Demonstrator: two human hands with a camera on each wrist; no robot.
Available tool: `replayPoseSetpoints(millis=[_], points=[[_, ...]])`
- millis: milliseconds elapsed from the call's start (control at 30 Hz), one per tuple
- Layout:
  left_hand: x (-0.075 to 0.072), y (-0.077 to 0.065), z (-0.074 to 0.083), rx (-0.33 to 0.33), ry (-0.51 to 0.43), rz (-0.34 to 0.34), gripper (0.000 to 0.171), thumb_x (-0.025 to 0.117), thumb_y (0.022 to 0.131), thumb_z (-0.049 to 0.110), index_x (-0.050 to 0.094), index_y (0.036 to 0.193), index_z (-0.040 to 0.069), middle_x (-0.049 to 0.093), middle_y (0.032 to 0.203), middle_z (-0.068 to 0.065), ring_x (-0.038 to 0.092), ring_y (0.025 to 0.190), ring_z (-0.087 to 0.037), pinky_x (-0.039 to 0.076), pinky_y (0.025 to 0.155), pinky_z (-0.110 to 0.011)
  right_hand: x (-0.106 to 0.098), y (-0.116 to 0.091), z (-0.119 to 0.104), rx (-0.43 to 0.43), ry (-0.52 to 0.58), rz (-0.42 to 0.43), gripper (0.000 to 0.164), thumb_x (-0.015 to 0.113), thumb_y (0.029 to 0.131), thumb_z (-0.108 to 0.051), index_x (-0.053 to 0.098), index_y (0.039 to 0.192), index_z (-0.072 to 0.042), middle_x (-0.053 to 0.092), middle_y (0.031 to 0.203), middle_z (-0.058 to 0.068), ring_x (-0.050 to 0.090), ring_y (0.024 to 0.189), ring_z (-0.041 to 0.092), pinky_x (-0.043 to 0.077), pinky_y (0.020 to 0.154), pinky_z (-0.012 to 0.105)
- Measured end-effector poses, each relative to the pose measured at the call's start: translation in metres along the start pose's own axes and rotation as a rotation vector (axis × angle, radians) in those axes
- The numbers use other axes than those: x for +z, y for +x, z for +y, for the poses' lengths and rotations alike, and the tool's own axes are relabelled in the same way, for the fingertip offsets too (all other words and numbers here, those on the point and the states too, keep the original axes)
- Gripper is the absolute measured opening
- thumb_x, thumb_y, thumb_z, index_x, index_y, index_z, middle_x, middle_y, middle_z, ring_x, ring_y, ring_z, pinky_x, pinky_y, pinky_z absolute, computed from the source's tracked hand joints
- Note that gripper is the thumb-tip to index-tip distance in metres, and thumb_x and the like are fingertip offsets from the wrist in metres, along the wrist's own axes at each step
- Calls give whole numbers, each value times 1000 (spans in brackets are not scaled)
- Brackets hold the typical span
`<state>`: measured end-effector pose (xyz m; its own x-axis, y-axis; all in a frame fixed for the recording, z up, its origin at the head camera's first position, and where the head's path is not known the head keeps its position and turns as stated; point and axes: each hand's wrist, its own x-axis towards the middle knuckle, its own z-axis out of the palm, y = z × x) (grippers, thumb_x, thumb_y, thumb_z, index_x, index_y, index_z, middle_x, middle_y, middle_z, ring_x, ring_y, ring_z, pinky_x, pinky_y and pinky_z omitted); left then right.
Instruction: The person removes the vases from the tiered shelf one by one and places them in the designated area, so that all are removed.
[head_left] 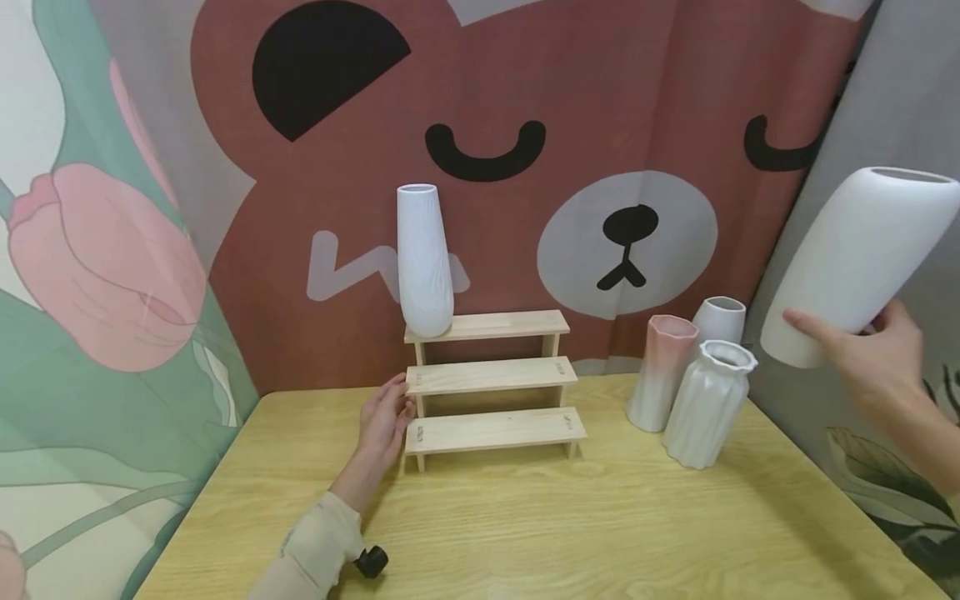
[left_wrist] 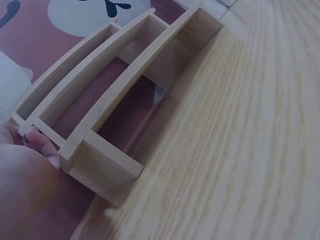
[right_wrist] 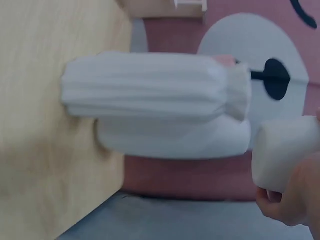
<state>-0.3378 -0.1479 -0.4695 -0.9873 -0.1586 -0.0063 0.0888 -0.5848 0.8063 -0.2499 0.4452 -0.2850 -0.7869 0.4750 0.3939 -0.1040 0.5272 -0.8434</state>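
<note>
Raised at the right in the head view, a wide white vase [head_left: 862, 258] tilts with its mouth up and to the right. My right hand [head_left: 877, 354] grips it near the base, thumb across the front; the right wrist view shows only the vase's lower end [right_wrist: 285, 152]. At the left end of a three-tier wooden display stand [head_left: 491, 377], my left hand [head_left: 384, 423] holds the edge by the middle tier. Its fingers [left_wrist: 42, 145] curl at the stand's end in the left wrist view. A tall, slim white vase [head_left: 425, 262] stands upright on the top tier's left end.
Right of the stand, a pink-and-white vase [head_left: 660, 375], a fluted white vase [head_left: 711, 404] and a smooth white vase [head_left: 722, 317] stand close together on the wooden table [head_left: 525, 525]. A bear-print curtain [head_left: 480, 208] hangs behind.
</note>
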Motion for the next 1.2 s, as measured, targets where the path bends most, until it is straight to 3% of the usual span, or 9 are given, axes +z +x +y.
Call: replayPoseSetpoints(millis=[133, 333, 433, 567, 733, 800, 967, 1200], points=[[2, 1, 1, -7, -6, 6, 38, 59, 100, 3, 55, 138, -3, 49, 121, -15, 58, 80, -12, 50, 64, -18, -5, 1, 26, 10, -65, -22, 73, 85, 83, -39, 43, 141, -28, 48, 115, -15, 48, 96, 1, 40, 66, 7], [1, 0, 0, -3, -3, 8, 39, 59, 100, 4, 55, 138, -3, 49, 119, -14, 58, 79, -12, 50, 64, -18, 0, -3, 63, 29, -86, -27, 85, 84, 84, -41, 36, 153, -28, 46, 137, 1, 48, 115, 12, 40, 71, 9], [-1, 0, -1, -6, -10, 16, 38, 59, 100, 3, 55, 137, -3, 50, 119, -15, 58, 79, -12, 50, 64, -18, 5, -5, 76, 28, -101, -30, 88, 85, 83, -41, 36, 153, -23, 47, 135, 5, 50, 107, 10, 41, 68, 11], [-1, 0, -1, 1, -14, 21, 38, 59, 100, 3, 55, 137, -3, 51, 116, -14, 58, 78, -12, 50, 64, -18, 11, -10, 91, 15, -102, -57, 86, 87, 82, -38, 36, 149, -19, 48, 126, 1, 48, 97, 4, 43, 66, 11], [1, 1, 0, 6, -18, 16, 37, 60, 100, 3, 56, 136, -3, 50, 114, -14, 59, 78, -12, 50, 64, -18, 20, -18, 110, 2, -70, -81, 85, 88, 82, -33, 34, 148, -26, 47, 126, -4, 48, 104, 8, 41, 75, 13], [2, 1, -1, 0, -17, 16, 37, 60, 100, 3, 56, 136, -3, 50, 115, -15, 58, 78, -11, 50, 64, -18, 24, -20, 118, 6, -96, -76, 89, 88, 81, -35, 33, 150, -21, 47, 128, -1, 48, 106, 12, 40, 79, 16], [1, 2, -1, -8, -16, 13, 38, 59, 100, 3, 55, 137, -3, 49, 120, -15, 58, 79, -12, 50, 64, -18, 31, -24, 138, 10, -188, -58, 104, 88, 80, -39, 25, 150, 4, 45, 132, 21, 48, 103, 27, 39, 80, 26], [1, 2, -1, -7, -17, 18, 39, 60, 100, 3, 54, 138, -3, 48, 121, -15, 58, 80, -12, 50, 64, -18, 38, -30, 159, 37, -236, -93, 109, 86, 81, -42, 19, 147, 13, 39, 131, 37, 48, 107, 46, 40, 75, 37]])
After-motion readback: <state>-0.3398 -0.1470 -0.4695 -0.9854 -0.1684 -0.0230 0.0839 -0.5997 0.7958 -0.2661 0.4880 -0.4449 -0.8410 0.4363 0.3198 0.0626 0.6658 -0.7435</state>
